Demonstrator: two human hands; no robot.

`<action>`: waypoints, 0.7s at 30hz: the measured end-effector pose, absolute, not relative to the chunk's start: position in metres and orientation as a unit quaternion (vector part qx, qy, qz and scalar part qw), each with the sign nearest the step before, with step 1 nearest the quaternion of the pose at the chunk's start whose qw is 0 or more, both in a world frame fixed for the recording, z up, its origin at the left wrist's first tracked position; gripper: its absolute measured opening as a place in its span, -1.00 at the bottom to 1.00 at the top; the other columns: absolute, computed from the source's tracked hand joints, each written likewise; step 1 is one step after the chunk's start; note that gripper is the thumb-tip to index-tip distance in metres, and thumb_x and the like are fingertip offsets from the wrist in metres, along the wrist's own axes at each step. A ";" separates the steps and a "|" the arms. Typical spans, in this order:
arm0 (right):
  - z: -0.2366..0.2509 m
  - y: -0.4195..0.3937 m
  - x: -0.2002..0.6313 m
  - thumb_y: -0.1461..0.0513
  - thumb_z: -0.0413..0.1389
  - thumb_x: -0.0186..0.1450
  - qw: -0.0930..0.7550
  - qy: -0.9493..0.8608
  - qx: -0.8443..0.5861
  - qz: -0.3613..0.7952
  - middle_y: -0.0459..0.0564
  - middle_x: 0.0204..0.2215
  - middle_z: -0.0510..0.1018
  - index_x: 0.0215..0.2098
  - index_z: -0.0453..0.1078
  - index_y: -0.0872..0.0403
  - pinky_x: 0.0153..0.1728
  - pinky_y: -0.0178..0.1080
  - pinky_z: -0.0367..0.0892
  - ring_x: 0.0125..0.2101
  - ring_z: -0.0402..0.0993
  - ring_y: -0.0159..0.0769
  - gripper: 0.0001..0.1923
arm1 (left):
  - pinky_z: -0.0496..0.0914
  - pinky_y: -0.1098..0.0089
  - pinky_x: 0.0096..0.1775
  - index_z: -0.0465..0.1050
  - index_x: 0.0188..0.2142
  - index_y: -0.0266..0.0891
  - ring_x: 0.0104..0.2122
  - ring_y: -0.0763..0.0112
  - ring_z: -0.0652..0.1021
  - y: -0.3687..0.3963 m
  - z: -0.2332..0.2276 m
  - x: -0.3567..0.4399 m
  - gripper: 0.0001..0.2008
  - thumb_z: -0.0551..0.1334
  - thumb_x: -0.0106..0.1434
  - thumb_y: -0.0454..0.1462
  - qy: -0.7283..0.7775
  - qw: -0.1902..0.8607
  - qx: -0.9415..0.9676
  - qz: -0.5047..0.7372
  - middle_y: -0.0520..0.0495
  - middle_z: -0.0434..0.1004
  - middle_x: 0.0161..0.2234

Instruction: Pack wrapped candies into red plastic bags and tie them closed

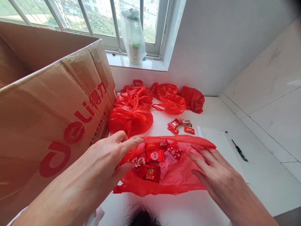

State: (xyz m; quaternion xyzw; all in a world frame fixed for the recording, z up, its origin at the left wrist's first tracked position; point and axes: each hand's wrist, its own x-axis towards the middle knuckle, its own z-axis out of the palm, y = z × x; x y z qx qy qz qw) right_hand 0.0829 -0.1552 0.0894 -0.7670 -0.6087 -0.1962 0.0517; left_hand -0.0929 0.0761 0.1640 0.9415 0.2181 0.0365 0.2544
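Note:
An open red plastic bag [178, 180] lies on the white table in front of me, with several red-wrapped candies [154, 163] inside. My left hand [110, 157] pinches the bag's far left rim between thumb and fingers. My right hand [211, 172] rests on the bag's right side with fingers spread, touching the plastic. Three loose candies [181, 126] lie on the table just beyond the bag.
A big cardboard box [51, 119] with red print stands at the left. Several tied red bags [131, 116] sit behind, more [169, 100] near the wall. A white sheet [216, 138] and a black pen [240, 151] lie at right. A wrapped jar [134, 34] stands on the windowsill.

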 end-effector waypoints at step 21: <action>0.081 -0.159 0.135 0.62 -0.19 0.12 0.007 -0.556 -0.774 -0.304 0.18 0.03 0.43 0.08 0.33 0.06 -0.34 -0.20 0.47 -0.21 0.52 -0.19 -0.32 | 0.20 0.49 -0.51 0.31 -0.47 -0.14 -0.64 0.45 0.39 0.102 0.162 -0.108 -0.72 0.07 0.27 -0.07 0.372 0.258 0.886 0.098 0.14 0.37 -0.69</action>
